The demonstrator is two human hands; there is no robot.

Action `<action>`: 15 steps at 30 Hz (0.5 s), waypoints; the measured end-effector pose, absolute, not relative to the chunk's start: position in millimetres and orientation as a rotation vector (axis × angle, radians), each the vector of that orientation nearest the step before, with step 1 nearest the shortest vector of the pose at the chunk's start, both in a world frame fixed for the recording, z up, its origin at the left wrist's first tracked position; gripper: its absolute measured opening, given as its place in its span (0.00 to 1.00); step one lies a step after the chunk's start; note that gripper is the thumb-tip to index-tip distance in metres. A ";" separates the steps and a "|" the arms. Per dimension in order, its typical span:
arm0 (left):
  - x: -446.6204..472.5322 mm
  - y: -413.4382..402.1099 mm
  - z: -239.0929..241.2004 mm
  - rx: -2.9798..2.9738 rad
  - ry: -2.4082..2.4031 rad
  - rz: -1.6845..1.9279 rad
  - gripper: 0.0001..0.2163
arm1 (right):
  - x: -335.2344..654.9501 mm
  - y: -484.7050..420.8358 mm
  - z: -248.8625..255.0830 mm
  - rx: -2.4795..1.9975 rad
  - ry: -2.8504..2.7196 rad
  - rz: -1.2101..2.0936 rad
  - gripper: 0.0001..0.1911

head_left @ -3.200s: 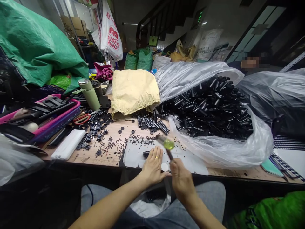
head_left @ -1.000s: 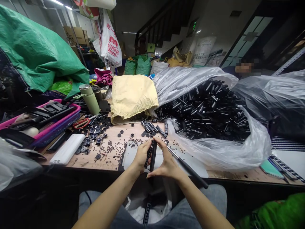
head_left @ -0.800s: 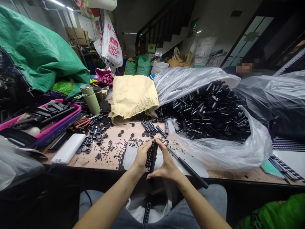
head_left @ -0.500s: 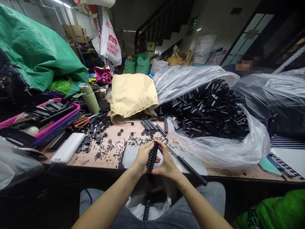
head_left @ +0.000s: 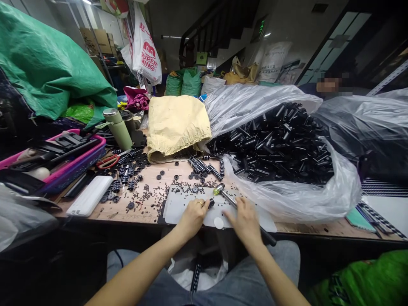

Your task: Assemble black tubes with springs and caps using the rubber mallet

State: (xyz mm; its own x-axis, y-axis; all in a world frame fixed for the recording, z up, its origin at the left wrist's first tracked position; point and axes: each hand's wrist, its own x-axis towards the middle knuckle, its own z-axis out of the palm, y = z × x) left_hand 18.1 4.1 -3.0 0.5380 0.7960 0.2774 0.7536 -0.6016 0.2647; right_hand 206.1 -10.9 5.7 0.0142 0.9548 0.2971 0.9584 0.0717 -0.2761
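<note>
My left hand (head_left: 192, 217) is closed around a black piece (head_left: 211, 204), and only its dark end shows past the fingers. My right hand (head_left: 245, 222) lies over the handle of a hammer (head_left: 228, 197), thumb spread away from the fingers; it is slightly blurred, and no firm hold shows. The hammer has a yellow-green end on its head and a black grip pointing toward the front right. Below both hands is a pale grey mat (head_left: 181, 206) with a white round spot (head_left: 219, 223) between them.
Tiny black bits (head_left: 148, 193) and ribbed black-and-white rollers (head_left: 200, 166) are scattered over the wooden table. An open plastic bag (head_left: 299, 204) heaped with black parts stands at right. At left are a white box-shaped item (head_left: 91, 196), scissors (head_left: 108, 161) and a pink basket (head_left: 68, 170).
My hands have parted. The black piece stays in my left hand, now turned and mostly covered, while my right hand has let go of it and moved right onto the hammer handle.
</note>
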 end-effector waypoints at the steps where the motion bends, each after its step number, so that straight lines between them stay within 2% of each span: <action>1: 13.6 4.6 -1.7 2.731 1.347 0.534 0.17 | 218.0 -12.4 10.7 -2.050 -1.928 -0.072 0.16; 4: 3.8 4.7 4.2 2.858 1.358 0.486 0.16 | 234.6 -24.3 26.8 -2.251 -1.923 0.084 0.15; 7: 1.2 3.8 6.9 2.893 1.355 0.496 0.16 | 223.6 -44.7 34.9 -2.108 -1.854 0.345 0.17; 15: 23.6 -9.5 -1.7 2.825 1.492 0.428 0.19 | 193.6 -69.3 55.3 -2.019 -1.884 0.461 0.18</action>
